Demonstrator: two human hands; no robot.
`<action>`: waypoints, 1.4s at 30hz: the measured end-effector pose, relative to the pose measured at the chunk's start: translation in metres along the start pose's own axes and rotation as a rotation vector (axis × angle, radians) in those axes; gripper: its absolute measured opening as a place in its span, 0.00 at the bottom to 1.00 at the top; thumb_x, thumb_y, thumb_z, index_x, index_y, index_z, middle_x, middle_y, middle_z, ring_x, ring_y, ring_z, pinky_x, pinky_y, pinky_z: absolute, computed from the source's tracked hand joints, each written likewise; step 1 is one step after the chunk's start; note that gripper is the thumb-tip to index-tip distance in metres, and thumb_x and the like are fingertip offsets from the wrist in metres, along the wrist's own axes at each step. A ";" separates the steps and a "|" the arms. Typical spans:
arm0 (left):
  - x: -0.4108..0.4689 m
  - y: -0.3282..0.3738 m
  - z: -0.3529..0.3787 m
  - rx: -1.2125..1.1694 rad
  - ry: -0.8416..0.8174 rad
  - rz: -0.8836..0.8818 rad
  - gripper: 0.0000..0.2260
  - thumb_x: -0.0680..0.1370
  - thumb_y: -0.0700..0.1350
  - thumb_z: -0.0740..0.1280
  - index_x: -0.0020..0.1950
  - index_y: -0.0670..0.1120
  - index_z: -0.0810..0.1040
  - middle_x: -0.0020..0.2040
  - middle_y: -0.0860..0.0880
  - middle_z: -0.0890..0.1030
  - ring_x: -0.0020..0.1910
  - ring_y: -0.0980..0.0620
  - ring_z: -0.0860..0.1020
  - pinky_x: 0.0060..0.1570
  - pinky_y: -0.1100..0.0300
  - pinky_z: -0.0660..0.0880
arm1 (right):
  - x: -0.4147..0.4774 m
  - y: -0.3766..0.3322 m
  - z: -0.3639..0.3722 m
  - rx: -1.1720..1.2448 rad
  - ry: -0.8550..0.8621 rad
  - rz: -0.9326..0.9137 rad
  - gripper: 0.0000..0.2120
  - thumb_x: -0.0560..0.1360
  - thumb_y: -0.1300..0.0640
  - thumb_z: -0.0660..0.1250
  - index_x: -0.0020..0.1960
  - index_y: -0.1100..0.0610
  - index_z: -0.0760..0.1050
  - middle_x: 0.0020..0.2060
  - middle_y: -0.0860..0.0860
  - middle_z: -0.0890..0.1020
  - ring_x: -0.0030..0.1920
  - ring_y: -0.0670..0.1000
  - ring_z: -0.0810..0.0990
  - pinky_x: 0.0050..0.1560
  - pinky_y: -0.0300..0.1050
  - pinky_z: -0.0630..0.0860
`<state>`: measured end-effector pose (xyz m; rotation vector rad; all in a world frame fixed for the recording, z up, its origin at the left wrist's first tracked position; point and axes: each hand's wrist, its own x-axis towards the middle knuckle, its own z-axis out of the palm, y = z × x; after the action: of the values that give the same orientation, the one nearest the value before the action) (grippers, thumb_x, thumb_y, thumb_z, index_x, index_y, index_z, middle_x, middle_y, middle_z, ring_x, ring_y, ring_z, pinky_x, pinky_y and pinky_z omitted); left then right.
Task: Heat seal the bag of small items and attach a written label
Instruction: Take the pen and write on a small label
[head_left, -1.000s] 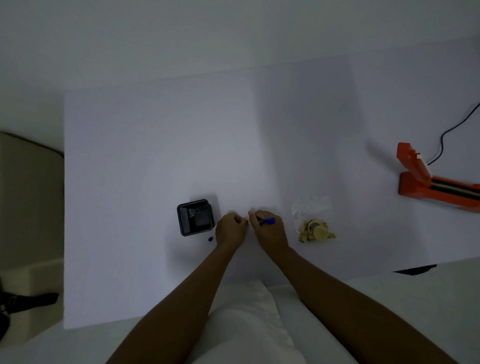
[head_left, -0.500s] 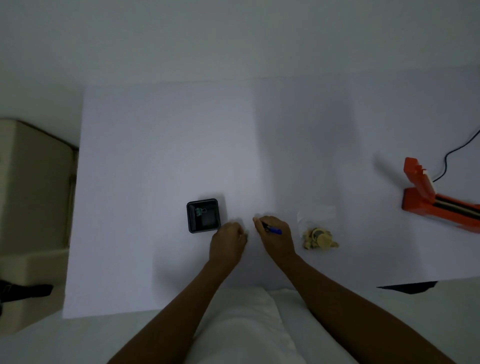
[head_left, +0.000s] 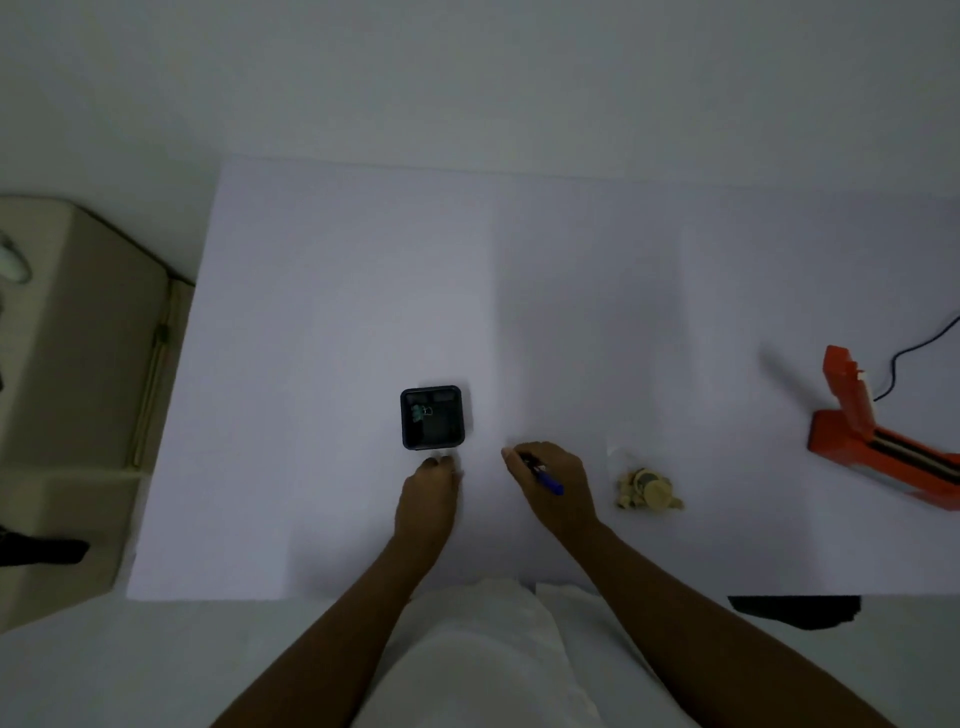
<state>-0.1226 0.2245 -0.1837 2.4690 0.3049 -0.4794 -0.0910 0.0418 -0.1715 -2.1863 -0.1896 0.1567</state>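
Observation:
My right hand (head_left: 556, 488) rests on the white table (head_left: 332, 291), shut on a blue pen (head_left: 546, 475) that points up and to the left. My left hand (head_left: 427, 501) lies just below a black square container (head_left: 432, 417). Its fingers are pinched together on a small pale piece, seemingly the label (head_left: 444, 459), which is hard to make out. A clear bag of small beige items (head_left: 647, 489) lies to the right of my right hand, apart from it. The orange heat sealer (head_left: 878, 441) stands at the far right with its arm raised.
The sealer's black cable (head_left: 917, 356) runs off the right edge. A beige surface (head_left: 83, 332) sits beyond the table's left edge. A dark object (head_left: 795, 610) lies just under the front edge on the right. The container holds a small teal item.
My hands have drawn apart. The left hand slid left to just under the black container, while the right hand kept the pen. The camera view has shifted.

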 end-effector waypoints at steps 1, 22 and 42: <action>0.001 0.000 0.000 -0.019 0.013 0.003 0.11 0.81 0.44 0.62 0.49 0.37 0.79 0.46 0.39 0.82 0.43 0.44 0.81 0.45 0.54 0.77 | 0.001 -0.005 -0.001 0.039 0.002 0.015 0.19 0.79 0.51 0.65 0.34 0.60 0.77 0.27 0.53 0.78 0.28 0.51 0.76 0.33 0.50 0.76; -0.034 0.064 -0.108 -1.201 -0.035 -0.208 0.09 0.80 0.41 0.63 0.54 0.40 0.81 0.37 0.46 0.82 0.31 0.56 0.77 0.35 0.64 0.77 | 0.025 -0.124 -0.032 0.566 0.071 0.273 0.16 0.81 0.56 0.63 0.40 0.62 0.83 0.28 0.55 0.82 0.25 0.51 0.76 0.30 0.40 0.76; -0.036 0.074 -0.118 -1.363 -0.140 -0.201 0.10 0.80 0.38 0.61 0.52 0.39 0.82 0.37 0.45 0.81 0.32 0.53 0.76 0.34 0.62 0.76 | 0.035 -0.142 -0.021 0.631 0.145 0.208 0.12 0.77 0.54 0.61 0.36 0.56 0.73 0.29 0.46 0.74 0.31 0.45 0.70 0.32 0.38 0.68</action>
<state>-0.1000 0.2328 -0.0418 1.0816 0.5746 -0.3311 -0.0642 0.1139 -0.0453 -1.5748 0.1550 0.1492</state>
